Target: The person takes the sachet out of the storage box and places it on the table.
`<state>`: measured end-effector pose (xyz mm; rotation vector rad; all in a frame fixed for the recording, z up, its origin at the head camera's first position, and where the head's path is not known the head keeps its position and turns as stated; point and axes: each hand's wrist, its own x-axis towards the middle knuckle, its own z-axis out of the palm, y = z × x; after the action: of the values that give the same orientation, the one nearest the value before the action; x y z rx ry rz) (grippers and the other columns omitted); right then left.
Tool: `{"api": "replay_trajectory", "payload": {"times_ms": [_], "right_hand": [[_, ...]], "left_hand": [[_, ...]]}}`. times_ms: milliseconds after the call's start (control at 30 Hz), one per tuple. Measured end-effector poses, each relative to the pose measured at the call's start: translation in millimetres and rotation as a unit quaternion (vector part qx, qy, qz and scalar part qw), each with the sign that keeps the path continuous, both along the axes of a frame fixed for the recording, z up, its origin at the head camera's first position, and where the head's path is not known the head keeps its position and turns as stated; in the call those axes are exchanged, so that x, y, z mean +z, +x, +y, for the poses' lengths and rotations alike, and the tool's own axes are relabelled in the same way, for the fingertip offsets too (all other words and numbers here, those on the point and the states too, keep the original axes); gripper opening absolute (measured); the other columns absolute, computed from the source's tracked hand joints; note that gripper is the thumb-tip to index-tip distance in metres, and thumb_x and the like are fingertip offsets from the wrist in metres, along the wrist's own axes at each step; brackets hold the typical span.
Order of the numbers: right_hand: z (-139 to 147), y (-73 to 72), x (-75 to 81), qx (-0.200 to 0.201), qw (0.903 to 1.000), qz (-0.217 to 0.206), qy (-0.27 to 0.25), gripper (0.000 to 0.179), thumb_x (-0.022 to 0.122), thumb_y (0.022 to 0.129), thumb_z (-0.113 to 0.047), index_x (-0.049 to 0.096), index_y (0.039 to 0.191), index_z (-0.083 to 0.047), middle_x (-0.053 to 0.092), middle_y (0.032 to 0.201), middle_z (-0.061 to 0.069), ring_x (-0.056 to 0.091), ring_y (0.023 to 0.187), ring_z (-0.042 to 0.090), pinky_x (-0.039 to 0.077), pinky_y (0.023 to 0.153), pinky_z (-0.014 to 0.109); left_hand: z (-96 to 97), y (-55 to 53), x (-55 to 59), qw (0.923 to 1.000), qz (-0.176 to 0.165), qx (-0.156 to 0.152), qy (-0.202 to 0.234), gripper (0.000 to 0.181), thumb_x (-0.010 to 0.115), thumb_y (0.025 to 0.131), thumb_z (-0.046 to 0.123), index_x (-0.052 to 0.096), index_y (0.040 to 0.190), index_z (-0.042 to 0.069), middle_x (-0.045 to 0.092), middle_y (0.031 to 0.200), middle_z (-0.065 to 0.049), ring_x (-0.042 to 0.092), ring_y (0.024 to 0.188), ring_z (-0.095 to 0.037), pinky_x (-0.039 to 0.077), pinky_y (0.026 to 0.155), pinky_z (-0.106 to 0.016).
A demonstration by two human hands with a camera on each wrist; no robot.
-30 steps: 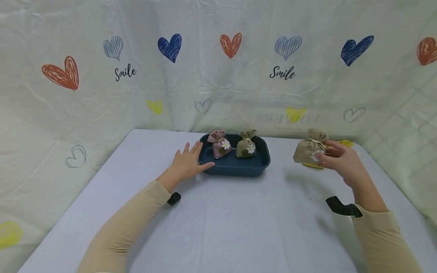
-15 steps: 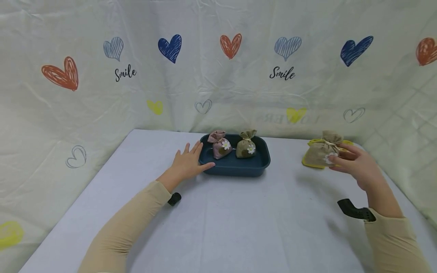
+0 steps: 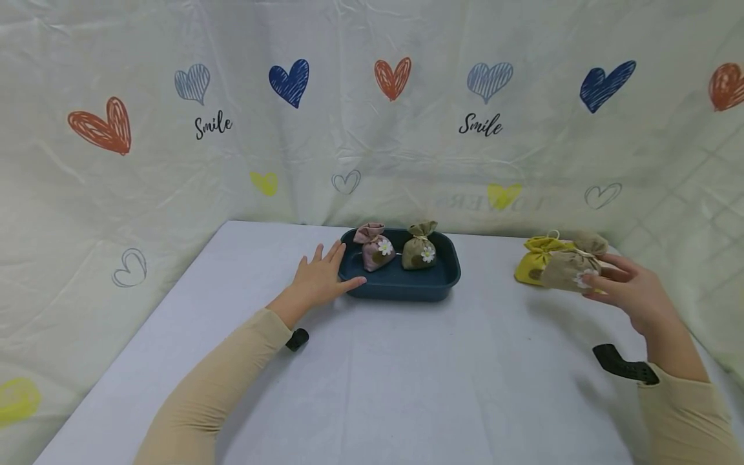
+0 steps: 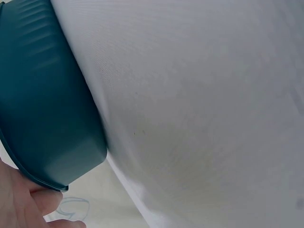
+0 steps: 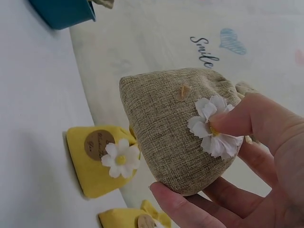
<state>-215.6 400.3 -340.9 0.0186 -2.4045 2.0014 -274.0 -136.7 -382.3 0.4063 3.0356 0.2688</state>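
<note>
My right hand [image 3: 639,294] grips a beige drawstring pouch [image 3: 564,270] above the right side of the table. In the right wrist view the thumb presses on the white cloth flower of this beige pouch [image 5: 161,118], and the other fingers reach under it. My left hand [image 3: 318,278] lies with straight, spread fingers at the left end of a dark teal basin [image 3: 401,292]. In the left wrist view its fingers [image 4: 45,202] touch the rim. Inside the basin sit a pink pouch [image 3: 374,255] and an olive-beige pouch [image 3: 416,253], each with a white flower.
A yellow pouch [image 3: 527,268] stands on the white table [image 3: 407,374], partly behind the held one. The right wrist view shows this and a second yellow pouch [image 5: 116,216]. A curtain [image 3: 360,142] printed with hearts hangs behind the table.
My right hand has carried the beige pouch to the right and slightly down, uncovering more of the yellow pouch behind. My left hand and the basin have stayed put.
</note>
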Motion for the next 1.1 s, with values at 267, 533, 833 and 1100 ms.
{"api": "replay_trajectory", "payload": {"times_ms": [267, 533, 833, 1100], "right_hand": [[10, 3.7, -1.0, -0.020, 0.9982, -0.016, 0.055, 0.066, 0.066, 0.100, -0.003, 0.031, 0.156, -0.005, 0.060, 0.093, -0.029, 0.065, 0.079, -0.006, 0.059, 0.065, 0.022], [16, 4.9, -6.4, -0.047, 0.9948, -0.016, 0.089, 0.085, 0.068, 0.100, -0.009, 0.011, 0.161, 0.008, 0.054, 0.091, -0.034, 0.062, 0.078, -0.010, 0.057, 0.065, 0.020], [27, 7.2, -13.7, -0.087, 0.9962, -0.013, 0.001, 0.052, 0.073, 0.096, -0.008, 0.049, 0.135, -0.033, 0.054, 0.094, -0.025, 0.065, 0.075, -0.006, 0.058, 0.063, 0.021], [35, 7.3, -16.1, -0.119, 0.9920, -0.026, -0.031, 0.049, 0.078, 0.092, -0.011, 0.053, 0.127, -0.035, 0.055, 0.088, -0.027, 0.063, 0.072, -0.006, 0.058, 0.060, 0.021]], "left_hand": [[0.5, 0.2, 0.1, 1.0000, 0.001, 0.000, 0.002, 0.104, 0.044, 0.094, 0.079, 0.014, 0.166, 0.011, 0.012, 0.171, -0.007, 0.009, 0.155, -0.042, 0.016, 0.117, -0.068], [0.2, -0.2, -1.4, 1.0000, 0.001, 0.001, -0.001, 0.103, 0.043, 0.095, 0.078, 0.013, 0.166, 0.010, 0.012, 0.171, -0.007, 0.009, 0.155, -0.042, 0.016, 0.117, -0.068], [0.6, -0.3, -1.7, 1.0000, 0.001, 0.002, -0.007, 0.104, 0.042, 0.094, 0.080, 0.013, 0.166, 0.011, 0.011, 0.171, -0.007, 0.010, 0.155, -0.042, 0.017, 0.117, -0.067], [0.9, 0.0, -1.0, 1.0000, 0.001, 0.002, -0.007, 0.103, 0.042, 0.095, 0.079, 0.012, 0.166, 0.011, 0.011, 0.172, -0.007, 0.009, 0.155, -0.042, 0.016, 0.118, -0.067]]}}
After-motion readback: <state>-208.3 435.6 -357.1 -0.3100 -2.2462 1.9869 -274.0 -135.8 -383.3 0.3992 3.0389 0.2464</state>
